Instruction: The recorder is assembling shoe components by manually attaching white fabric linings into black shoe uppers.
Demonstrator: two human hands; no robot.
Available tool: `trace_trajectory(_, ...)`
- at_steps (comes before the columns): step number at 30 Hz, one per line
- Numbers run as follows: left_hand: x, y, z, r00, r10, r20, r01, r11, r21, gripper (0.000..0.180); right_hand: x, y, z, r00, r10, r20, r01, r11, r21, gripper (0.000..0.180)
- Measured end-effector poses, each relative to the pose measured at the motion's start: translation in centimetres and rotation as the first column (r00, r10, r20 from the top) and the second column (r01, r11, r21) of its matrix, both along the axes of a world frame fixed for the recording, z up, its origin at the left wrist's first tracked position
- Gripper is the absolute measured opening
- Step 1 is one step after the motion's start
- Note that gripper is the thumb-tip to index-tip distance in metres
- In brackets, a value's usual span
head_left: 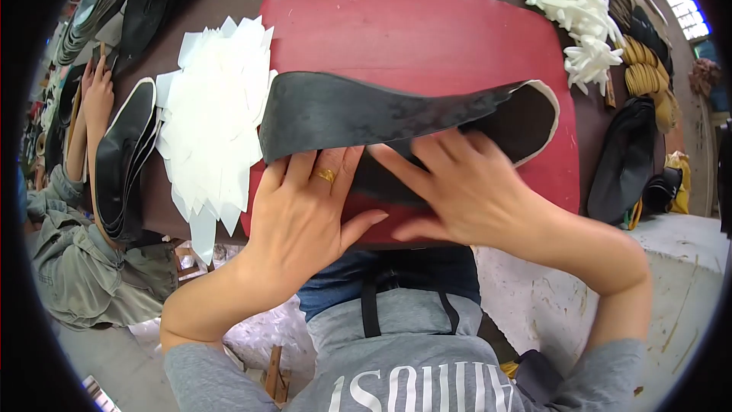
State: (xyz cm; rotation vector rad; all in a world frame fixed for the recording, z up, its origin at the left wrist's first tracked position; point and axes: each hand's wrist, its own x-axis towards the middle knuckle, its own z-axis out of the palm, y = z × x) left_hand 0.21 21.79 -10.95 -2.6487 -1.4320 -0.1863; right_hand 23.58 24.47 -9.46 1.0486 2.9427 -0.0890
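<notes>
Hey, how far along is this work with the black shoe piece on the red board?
Looks done: black pieces stand stacked at the left. In hand: the left hand and right hand press a curved black shoe piece onto the red board. Left, likely: a heap of white cut pieces beside the board and white moulded parts lie untouched.

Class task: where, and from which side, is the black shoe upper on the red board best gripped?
Grip the shoe upper at its raised right end, coming from the right: there it curls open off the red board, giving fingers an edge to pinch. Elsewhere it lies flat under both hands.
</notes>
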Motion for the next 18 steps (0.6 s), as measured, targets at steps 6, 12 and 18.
trace_trajectory(6,-2.2,-1.5,0.4,0.998,0.009,-0.059,-0.018,0.987,-0.157,0.066,3.5,-2.0,-1.5,0.995,-0.006,-0.099,0.011,0.998,0.058,0.07)
trace_trajectory(12,2.0,-1.5,1.4,0.959,-0.266,0.099,0.277,0.953,-0.124,0.055,7.1,-3.8,-0.4,0.973,-0.221,-0.071,0.223,0.975,0.018,0.072)
trace_trajectory(18,4.8,0.2,3.6,0.938,-0.341,0.064,0.343,0.939,-0.028,0.042,8.5,-4.4,0.9,0.916,-0.347,-0.2,0.355,0.935,0.006,0.06)
